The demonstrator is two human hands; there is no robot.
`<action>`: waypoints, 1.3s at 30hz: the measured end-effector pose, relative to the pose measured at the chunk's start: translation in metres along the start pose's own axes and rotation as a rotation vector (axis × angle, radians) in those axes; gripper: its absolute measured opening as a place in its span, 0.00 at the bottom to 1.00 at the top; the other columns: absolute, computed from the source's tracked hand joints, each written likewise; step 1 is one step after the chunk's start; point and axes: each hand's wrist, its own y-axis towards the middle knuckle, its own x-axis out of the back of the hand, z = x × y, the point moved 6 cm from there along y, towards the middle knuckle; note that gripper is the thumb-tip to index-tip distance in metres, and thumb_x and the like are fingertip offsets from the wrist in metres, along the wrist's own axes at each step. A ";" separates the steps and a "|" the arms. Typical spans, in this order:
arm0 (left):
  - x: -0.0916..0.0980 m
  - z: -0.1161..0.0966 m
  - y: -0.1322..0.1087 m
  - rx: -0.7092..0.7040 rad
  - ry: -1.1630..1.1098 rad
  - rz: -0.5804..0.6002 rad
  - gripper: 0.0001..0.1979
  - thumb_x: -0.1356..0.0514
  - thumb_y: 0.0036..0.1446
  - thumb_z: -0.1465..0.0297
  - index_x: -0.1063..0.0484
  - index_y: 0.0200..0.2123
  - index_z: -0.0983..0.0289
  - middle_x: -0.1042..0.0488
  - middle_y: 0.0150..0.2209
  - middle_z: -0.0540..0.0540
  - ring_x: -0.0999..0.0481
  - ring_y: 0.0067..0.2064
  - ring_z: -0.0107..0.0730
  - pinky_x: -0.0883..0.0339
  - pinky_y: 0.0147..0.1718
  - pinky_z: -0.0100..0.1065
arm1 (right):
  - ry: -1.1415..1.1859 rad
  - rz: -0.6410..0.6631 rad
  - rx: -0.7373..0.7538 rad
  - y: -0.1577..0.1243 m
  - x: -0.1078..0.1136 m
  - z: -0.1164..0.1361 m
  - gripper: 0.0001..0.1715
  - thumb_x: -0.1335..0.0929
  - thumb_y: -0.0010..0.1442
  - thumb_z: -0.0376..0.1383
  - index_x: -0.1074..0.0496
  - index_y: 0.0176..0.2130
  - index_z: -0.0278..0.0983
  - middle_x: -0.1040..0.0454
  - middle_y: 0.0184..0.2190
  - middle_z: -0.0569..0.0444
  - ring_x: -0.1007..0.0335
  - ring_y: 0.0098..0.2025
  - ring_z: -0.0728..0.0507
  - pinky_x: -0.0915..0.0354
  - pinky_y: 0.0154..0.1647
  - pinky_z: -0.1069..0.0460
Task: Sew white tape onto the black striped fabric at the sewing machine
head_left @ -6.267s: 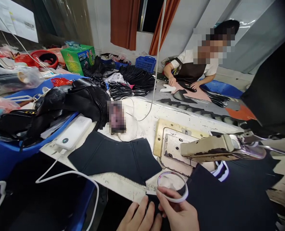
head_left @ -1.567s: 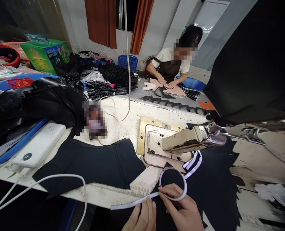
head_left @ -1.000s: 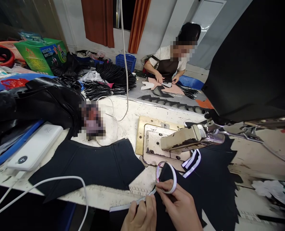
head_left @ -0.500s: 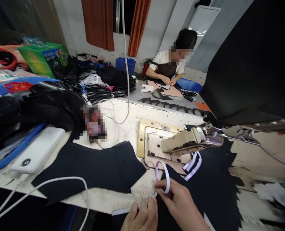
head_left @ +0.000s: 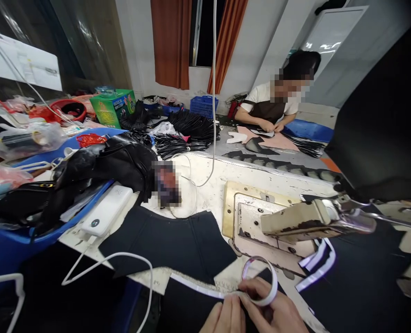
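Note:
At the bottom edge my right hand (head_left: 278, 312) is closed on a roll of white tape (head_left: 262, 283), holding the ring flat. My left hand (head_left: 226, 317) pinches the loose tape strip (head_left: 194, 284), which runs left along the table's front edge over a printed ruler. Both hands lie over black fabric (head_left: 351, 286) spread under the arm of the sewing machine (head_left: 305, 217). White striped trim (head_left: 316, 263) hangs below that arm.
Another black fabric panel (head_left: 170, 240) lies left of the machine plate (head_left: 257, 215). A white power bank (head_left: 106, 210) and its cable (head_left: 111, 259) sit at left by a heap of black bags (head_left: 97, 162). A person (head_left: 278, 104) works at the far table.
The tape ring has tipped from upright back to flat, and more strip is drawn out to the left. My view has swung left.

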 end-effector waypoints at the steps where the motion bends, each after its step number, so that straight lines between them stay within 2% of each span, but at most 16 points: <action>1: 0.003 0.002 0.001 0.011 -0.024 0.008 0.13 0.47 0.60 0.75 0.22 0.39 0.66 0.30 0.60 0.58 0.33 0.61 0.37 0.47 0.64 0.37 | 0.050 0.010 -0.021 0.000 0.003 0.000 0.10 0.32 0.61 0.41 0.22 0.36 0.40 0.22 0.31 0.50 0.24 0.31 0.42 0.27 0.30 0.53; 3: 0.009 0.006 0.005 -0.021 -0.073 0.076 0.15 0.49 0.60 0.76 0.22 0.41 0.67 0.26 0.55 0.58 0.30 0.57 0.37 0.44 0.62 0.37 | 0.165 -0.009 -0.078 0.000 0.009 -0.004 0.12 0.32 0.61 0.43 0.21 0.36 0.39 0.23 0.31 0.49 0.26 0.28 0.43 0.29 0.25 0.53; 5: 0.012 0.007 0.008 -0.099 -0.087 0.186 0.14 0.47 0.60 0.75 0.23 0.43 0.67 0.23 0.50 0.57 0.29 0.55 0.38 0.40 0.58 0.36 | 0.253 -0.081 -0.139 -0.001 0.017 -0.012 0.14 0.30 0.59 0.45 0.21 0.35 0.37 0.24 0.29 0.50 0.29 0.24 0.45 0.33 0.19 0.54; 7: 0.014 0.008 0.010 -0.162 -0.075 0.275 0.13 0.45 0.60 0.72 0.23 0.45 0.67 0.23 0.48 0.56 0.30 0.54 0.39 0.38 0.54 0.35 | 0.267 -0.171 -0.182 -0.004 0.022 -0.022 0.16 0.28 0.57 0.47 0.20 0.34 0.36 0.25 0.28 0.49 0.31 0.21 0.46 0.35 0.17 0.54; 9: 0.014 0.008 0.012 -0.183 -0.056 0.306 0.14 0.44 0.61 0.70 0.23 0.46 0.65 0.24 0.49 0.55 0.31 0.54 0.39 0.36 0.50 0.34 | 0.238 -0.230 -0.204 -0.006 0.025 -0.028 0.18 0.27 0.55 0.48 0.19 0.34 0.36 0.23 0.29 0.48 0.31 0.20 0.46 0.35 0.16 0.54; 12: 0.009 0.007 0.015 -0.121 -0.051 0.295 0.14 0.44 0.61 0.68 0.24 0.48 0.63 0.24 0.47 0.54 0.32 0.53 0.36 0.37 0.47 0.34 | 0.200 -0.264 -0.213 -0.007 0.025 -0.031 0.19 0.27 0.55 0.49 0.19 0.34 0.36 0.22 0.31 0.46 0.32 0.20 0.47 0.35 0.14 0.54; 15: 0.003 0.006 0.018 -0.044 -0.068 0.275 0.16 0.47 0.61 0.74 0.24 0.48 0.65 0.23 0.42 0.54 0.31 0.47 0.34 0.39 0.45 0.35 | 0.187 -0.263 -0.223 -0.006 0.023 -0.032 0.18 0.28 0.56 0.49 0.19 0.34 0.36 0.22 0.32 0.46 0.32 0.18 0.47 0.35 0.13 0.54; 21: -0.001 0.006 0.023 -0.035 -0.081 0.316 0.19 0.51 0.58 0.79 0.24 0.47 0.68 0.25 0.39 0.55 0.33 0.43 0.34 0.41 0.43 0.37 | 0.113 -0.253 -0.238 -0.002 0.022 -0.031 0.17 0.30 0.58 0.48 0.19 0.34 0.37 0.22 0.30 0.48 0.38 0.13 0.50 0.37 0.12 0.54; 25: -0.002 0.006 0.027 -0.016 -0.091 0.337 0.18 0.50 0.57 0.79 0.24 0.46 0.68 0.26 0.38 0.54 0.32 0.41 0.34 0.39 0.43 0.38 | 0.052 -0.258 -0.217 0.002 0.021 -0.029 0.14 0.30 0.57 0.45 0.19 0.33 0.38 0.24 0.26 0.51 0.36 0.16 0.48 0.37 0.16 0.53; 28: -0.006 -0.001 0.029 0.002 -0.118 0.351 0.16 0.47 0.58 0.71 0.24 0.45 0.70 0.24 0.40 0.57 0.30 0.43 0.38 0.38 0.45 0.38 | 0.036 -0.240 -0.223 0.005 0.020 -0.030 0.12 0.30 0.56 0.43 0.20 0.33 0.38 0.27 0.23 0.53 0.35 0.20 0.46 0.36 0.21 0.52; 31: -0.010 -0.016 0.028 -0.047 -0.116 0.367 0.19 0.42 0.56 0.68 0.26 0.50 0.69 0.25 0.49 0.59 0.31 0.53 0.41 0.39 0.51 0.37 | 0.069 -0.191 -0.246 0.006 0.022 -0.030 0.11 0.31 0.55 0.41 0.20 0.33 0.38 0.26 0.25 0.53 0.35 0.21 0.46 0.35 0.21 0.52; 33: -0.013 -0.023 0.025 -0.079 -0.105 0.383 0.21 0.41 0.55 0.68 0.27 0.52 0.68 0.26 0.53 0.58 0.32 0.56 0.41 0.40 0.54 0.35 | 0.186 -0.111 -0.291 0.005 0.024 -0.030 0.13 0.31 0.56 0.43 0.21 0.35 0.38 0.26 0.27 0.52 0.35 0.20 0.47 0.36 0.18 0.53; 36: -0.015 -0.025 0.025 -0.055 -0.104 0.367 0.19 0.43 0.57 0.69 0.26 0.50 0.67 0.26 0.53 0.57 0.31 0.55 0.39 0.39 0.52 0.35 | 0.423 0.035 -0.398 0.000 0.027 -0.035 0.20 0.30 0.55 0.50 0.22 0.36 0.36 0.31 0.22 0.56 0.37 0.19 0.49 0.40 0.16 0.55; 37: -0.015 -0.024 0.026 -0.044 -0.103 0.357 0.18 0.45 0.57 0.70 0.25 0.50 0.67 0.26 0.53 0.56 0.31 0.54 0.38 0.39 0.51 0.35 | 0.446 0.027 -0.417 0.000 0.031 -0.037 0.22 0.29 0.54 0.52 0.22 0.35 0.35 0.34 0.19 0.58 0.38 0.18 0.49 0.41 0.16 0.56; 39: -0.015 -0.023 0.028 -0.036 -0.104 0.345 0.18 0.46 0.57 0.72 0.25 0.49 0.67 0.25 0.51 0.56 0.30 0.53 0.37 0.39 0.50 0.35 | 0.378 -0.096 -0.411 0.000 0.044 -0.044 0.25 0.28 0.52 0.54 0.21 0.34 0.34 0.37 0.15 0.59 0.40 0.16 0.50 0.43 0.15 0.56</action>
